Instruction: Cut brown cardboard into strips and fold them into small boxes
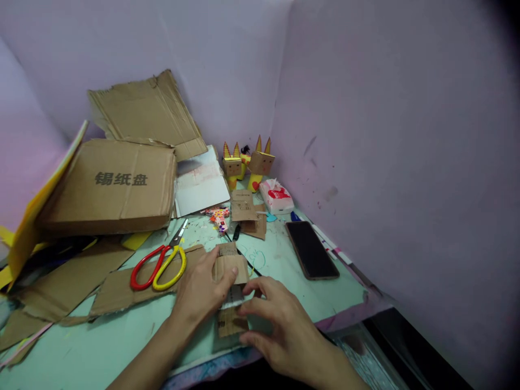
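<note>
Hands meet at six o'clock on the green table [284, 260]: the left hand [199, 292] presses a folded cardboard piece [231, 271] flat, fingers closed over its top, while the right hand [280, 325] pinches its lower edge. Scissors [160, 265] lie at nine o'clock, a phone [312, 250] at two.

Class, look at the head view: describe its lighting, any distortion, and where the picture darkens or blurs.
Head view: dim, purplish light on the walls; wide-angle bend curves the table edge; corners darken at top right; the left hand and right hand on the cardboard piece look slightly soft.
</note>
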`<state>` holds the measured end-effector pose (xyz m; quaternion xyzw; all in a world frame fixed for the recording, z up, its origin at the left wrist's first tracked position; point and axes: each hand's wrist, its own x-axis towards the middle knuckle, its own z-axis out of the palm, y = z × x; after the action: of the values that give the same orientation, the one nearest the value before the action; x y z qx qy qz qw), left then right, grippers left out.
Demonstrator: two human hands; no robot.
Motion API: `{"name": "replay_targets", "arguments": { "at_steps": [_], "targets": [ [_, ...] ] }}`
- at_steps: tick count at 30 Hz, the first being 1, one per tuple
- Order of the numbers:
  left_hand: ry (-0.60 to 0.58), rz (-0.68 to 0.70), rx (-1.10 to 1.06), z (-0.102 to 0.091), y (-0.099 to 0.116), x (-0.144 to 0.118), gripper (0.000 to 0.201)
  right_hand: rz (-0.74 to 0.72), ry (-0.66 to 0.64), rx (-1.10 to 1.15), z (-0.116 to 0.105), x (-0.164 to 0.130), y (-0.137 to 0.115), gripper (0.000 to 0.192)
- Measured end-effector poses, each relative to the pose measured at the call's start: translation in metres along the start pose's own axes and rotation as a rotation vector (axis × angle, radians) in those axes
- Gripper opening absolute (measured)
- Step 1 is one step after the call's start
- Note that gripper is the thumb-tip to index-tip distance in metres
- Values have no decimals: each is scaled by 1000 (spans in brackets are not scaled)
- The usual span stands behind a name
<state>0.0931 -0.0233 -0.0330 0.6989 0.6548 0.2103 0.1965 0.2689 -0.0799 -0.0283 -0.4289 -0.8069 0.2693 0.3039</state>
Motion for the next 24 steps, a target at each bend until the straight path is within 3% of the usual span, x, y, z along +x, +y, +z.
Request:
{"name": "replay_targets", "arguments": {
  "at_steps": [3, 6, 10, 24],
  "targets": [
    [-7, -6, -4, 0, -1, 1, 67, -30, 175, 35, 12, 7, 7, 13],
    [-8, 3, -4, 0, -2, 1, 67, 4, 326, 114, 20, 16, 16, 22],
    [-23, 29, -27, -1, -4, 2, 68, 24, 326, 186, 24, 23, 22, 34],
    [-56, 85, -156, -1, -13, 2, 62, 87, 412, 299, 32, 31, 26, 21]
  ]
}}
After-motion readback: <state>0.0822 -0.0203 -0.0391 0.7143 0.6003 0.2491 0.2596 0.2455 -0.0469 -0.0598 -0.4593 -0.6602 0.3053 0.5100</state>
